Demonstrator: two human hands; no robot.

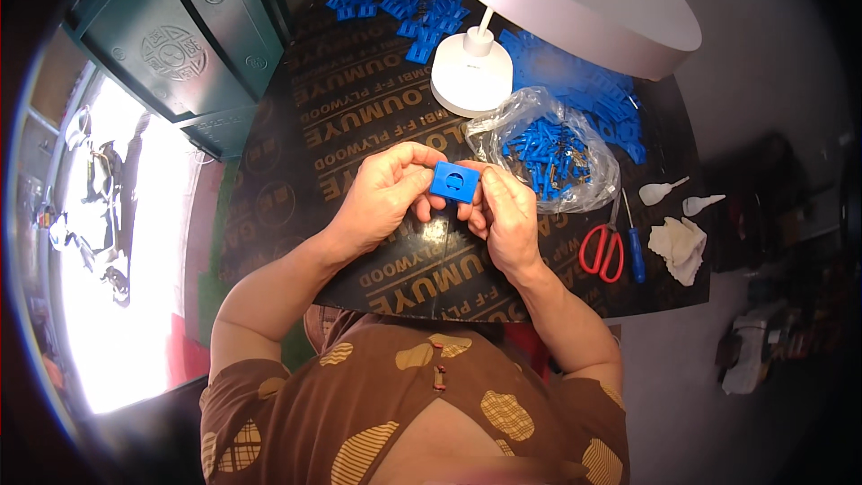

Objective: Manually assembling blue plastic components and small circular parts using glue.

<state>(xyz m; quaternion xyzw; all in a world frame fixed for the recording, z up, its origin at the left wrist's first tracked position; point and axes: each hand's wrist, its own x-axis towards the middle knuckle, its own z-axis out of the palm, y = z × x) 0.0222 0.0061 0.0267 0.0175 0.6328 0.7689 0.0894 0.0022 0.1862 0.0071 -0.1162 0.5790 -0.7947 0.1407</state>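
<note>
Between my two hands, above the near middle of the dark table, is a small blue square plastic piece with a round cut-out at its centre. My left hand pinches its left edge between thumb and fingers. On the opposite edge, the thumb and fingers of my right hand are closed on the same piece. Just beyond my right hand lies an open clear plastic bag full of small slim blue parts. The underside of the square piece is hidden.
A white lamp base stands beyond my hands, its wide head overhanging. Blue plastic parts pile behind the bag and at the far left. Red-handled scissors, a blue screwdriver, a cloth and two white droppers lie right.
</note>
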